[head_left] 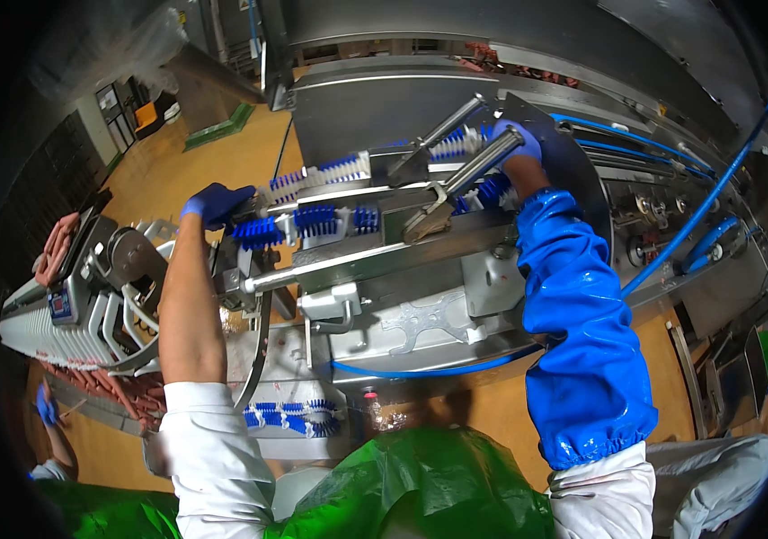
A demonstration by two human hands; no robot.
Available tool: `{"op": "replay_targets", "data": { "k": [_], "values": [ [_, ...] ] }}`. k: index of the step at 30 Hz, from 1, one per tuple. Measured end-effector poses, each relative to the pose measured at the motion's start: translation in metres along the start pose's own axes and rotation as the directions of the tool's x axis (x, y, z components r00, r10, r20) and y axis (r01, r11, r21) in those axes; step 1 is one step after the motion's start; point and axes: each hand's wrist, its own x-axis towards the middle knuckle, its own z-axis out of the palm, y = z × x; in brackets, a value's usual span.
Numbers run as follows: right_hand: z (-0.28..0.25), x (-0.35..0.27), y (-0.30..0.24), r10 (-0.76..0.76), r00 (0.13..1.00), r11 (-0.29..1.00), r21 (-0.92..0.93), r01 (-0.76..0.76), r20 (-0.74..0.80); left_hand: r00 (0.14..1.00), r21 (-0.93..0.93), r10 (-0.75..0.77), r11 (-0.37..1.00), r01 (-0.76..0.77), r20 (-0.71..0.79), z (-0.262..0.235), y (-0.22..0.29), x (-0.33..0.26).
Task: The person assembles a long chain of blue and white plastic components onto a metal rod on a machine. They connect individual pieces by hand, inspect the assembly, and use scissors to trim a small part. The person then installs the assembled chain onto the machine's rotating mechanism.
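Two rows of blue-and-white toothed chain run side by side along a steel machine in front of me, the near chain and the far chain. At their left end is my blue-gloved left hand, its fingers closed together around the end of the rows. What exactly they grip is hidden. My right hand, also blue-gloved, reaches to the right end of the chains behind a thick steel lever. That lever hides most of its fingers. A second steel lever stands tilted just beyond.
A loose piece of toothed chain lies on a ledge below. Left is a machine with white hooks and hanging sausages. A blue hose crosses at right. At lower left a co-worker's gloved hand shows.
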Motion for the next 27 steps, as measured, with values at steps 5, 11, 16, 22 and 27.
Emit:
{"op": "replay_targets", "data": {
  "k": [5,11,16,22,27],
  "values": [
    [-0.054,0.017,-0.015,-0.170,0.910,0.985,-0.056,0.161,-0.378,0.980,0.086,0.115,0.991,-0.102,-0.165,0.013,0.002,0.009],
    [-0.079,0.023,-0.019,-0.381,0.741,0.910,-0.081,0.407,-0.553,0.863,0.289,0.283,0.942,-0.169,-0.418,0.037,-0.040,0.034],
    [-0.098,0.010,-0.025,-0.461,0.609,0.824,-0.056,0.564,-0.645,0.954,0.111,0.072,0.993,-0.041,-0.291,0.025,0.004,-0.012],
    [-0.137,-0.057,-0.062,-0.405,0.327,0.779,-0.135,0.612,-0.854,0.620,0.241,0.259,0.964,-0.116,-0.740,0.007,-0.018,-0.007],
    [-0.212,-0.113,-0.081,-0.276,-0.046,0.702,-0.234,0.673,-0.960,0.164,-0.262,-0.208,0.833,-0.487,-0.964,-0.017,0.019,-0.051]
  ]
}}
